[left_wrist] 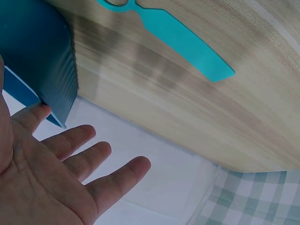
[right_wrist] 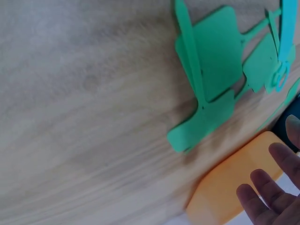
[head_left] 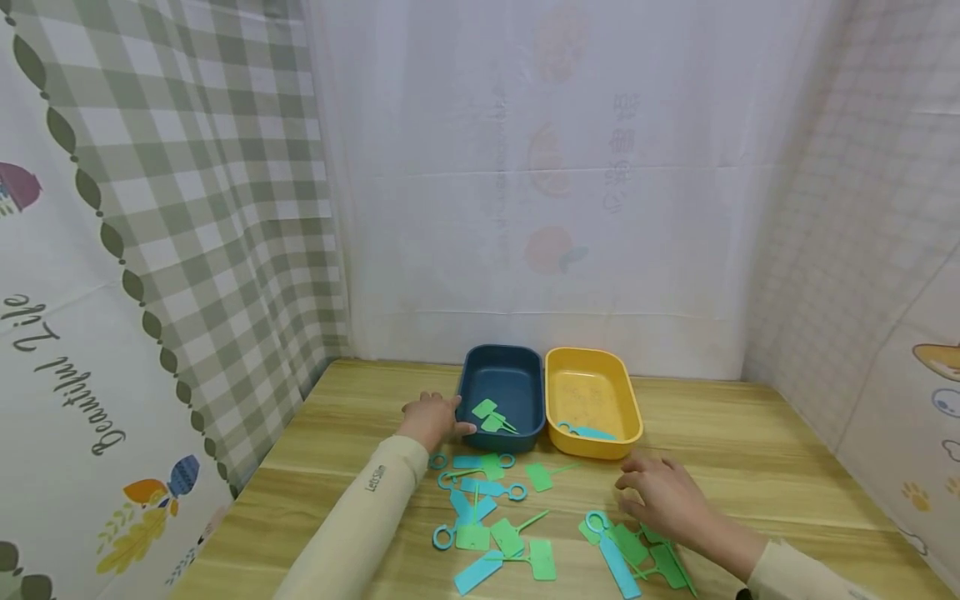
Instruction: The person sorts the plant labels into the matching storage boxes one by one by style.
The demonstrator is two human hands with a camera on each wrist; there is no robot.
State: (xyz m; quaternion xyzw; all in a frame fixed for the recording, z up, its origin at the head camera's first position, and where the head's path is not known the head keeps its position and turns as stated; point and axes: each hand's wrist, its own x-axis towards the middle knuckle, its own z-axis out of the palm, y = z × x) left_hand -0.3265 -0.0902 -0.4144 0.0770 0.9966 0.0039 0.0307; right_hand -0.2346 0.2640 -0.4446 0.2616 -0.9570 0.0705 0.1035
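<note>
At the left edge of the dark blue bin [head_left: 501, 357], my left hand [head_left: 431, 421] has its fingers spread, the thumb near the front-left rim. In the left wrist view the fingers [left_wrist: 98, 154] are extended and hold nothing; one fingertip meets or overlaps the bin's edge. My right hand [head_left: 667, 496] hovers in front of the yellow bin [head_left: 592, 447], its fingers loosely bent around nothing. Beneath it lies a pile of green tags [head_left: 628, 543] with a blue ring-ended tag [head_left: 618, 567] on top. Several green tags [head_left: 491, 421] lie in the blue bin, and blue tags [head_left: 592, 432] in the yellow one.
Mixed blue and green tags [head_left: 480, 508] lie scattered and overlapping on the wooden table [head_left: 735, 450] in front of the bins. A checked curtain [head_left: 225, 208] hangs at the left, a white one [head_left: 450, 250] behind, and another cloth on the right.
</note>
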